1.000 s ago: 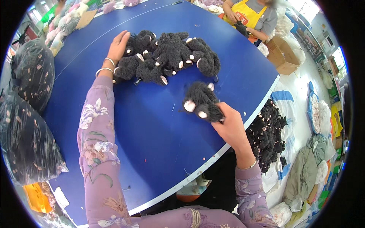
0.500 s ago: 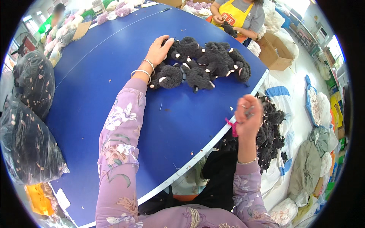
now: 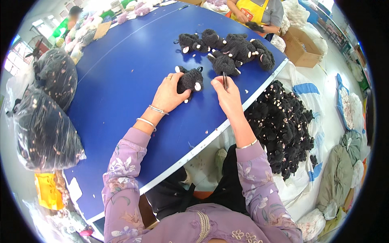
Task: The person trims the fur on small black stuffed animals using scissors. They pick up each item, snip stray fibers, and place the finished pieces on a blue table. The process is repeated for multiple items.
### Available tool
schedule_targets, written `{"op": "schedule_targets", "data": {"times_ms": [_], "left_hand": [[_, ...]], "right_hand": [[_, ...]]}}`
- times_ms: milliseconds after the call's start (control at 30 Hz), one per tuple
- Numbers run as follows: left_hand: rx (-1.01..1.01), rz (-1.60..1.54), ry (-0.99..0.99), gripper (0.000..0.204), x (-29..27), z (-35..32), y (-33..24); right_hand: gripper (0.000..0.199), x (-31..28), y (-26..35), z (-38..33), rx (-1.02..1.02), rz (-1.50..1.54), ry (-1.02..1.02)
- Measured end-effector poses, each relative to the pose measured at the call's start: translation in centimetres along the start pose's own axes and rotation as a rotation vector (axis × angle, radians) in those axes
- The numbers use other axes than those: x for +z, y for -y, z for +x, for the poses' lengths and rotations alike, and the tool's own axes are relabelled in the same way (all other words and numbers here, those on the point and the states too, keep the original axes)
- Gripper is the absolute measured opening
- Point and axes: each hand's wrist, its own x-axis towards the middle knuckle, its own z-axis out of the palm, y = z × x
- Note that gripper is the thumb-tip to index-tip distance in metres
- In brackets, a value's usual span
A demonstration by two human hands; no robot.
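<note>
**Black plush toy held on the blue tabletop, small dark tool in the other hand**

Head view: The left hand (image 3: 169, 95) lies on the blue tabletop (image 3: 121, 81), its fingers curled around the near side of a black plush toy (image 3: 190, 79) with pale feet, so the toy is gripped and pressed against the tabletop. Two bangles ring that wrist. Just right of the toy, the right hand (image 3: 229, 95) is closed around a thin dark tool (image 3: 224, 80), which stands nearly upright between its fingertips; the tool's tip is beside the toy, and whether it touches cannot be told. Beyond the toy, toward the far edge of the tabletop, lies a cluster of similar black plush toys (image 3: 231, 48), apart from the held one. Right of the toy, below the tabletop's edge, a large heap of black plush toys (image 3: 283, 125) sits in a white sack. Well left of the toy, two clear plastic bags (image 3: 44, 117) of dark pieces rest at the tabletop's left rim. Beyond the cluster, a person in a yellow apron (image 3: 253, 12) works at the far edge, beside a cardboard box (image 3: 302, 50).
</note>
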Motion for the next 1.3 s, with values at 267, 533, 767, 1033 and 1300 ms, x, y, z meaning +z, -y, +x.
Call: {"op": "schedule_targets", "data": {"times_ms": [267, 533, 767, 1033, 1300], "left_hand": [[-0.102, -0.559, -0.273, 0.069, -0.3, -8.8, -2.5], [-0.414, -1.28, -0.182, 0.059, -0.7, -10.3, 0.0], [-0.414, -1.482, -0.058, 0.027, -1.8, -10.3, 0.6], [-0.485, -1.26, -0.435, 0.011, -1.2, -9.6, 0.4], [-0.463, -1.078, -0.445, 0.014, -1.1, -9.8, 1.3]], "right_hand": [[0.036, 3.9, 1.7, -3.6, -0.069, 0.084, 0.277], [0.024, 4.3, 1.8, -4.4, 0.141, 0.409, 0.552], [0.022, 4.7, 1.6, -4.4, 0.199, 0.455, 0.58], [0.024, 5.1, 1.6, -3.5, 0.205, 0.437, 0.245], [0.018, 6.5, 0.9, -5.3, 0.045, 0.075, 0.53]]}}
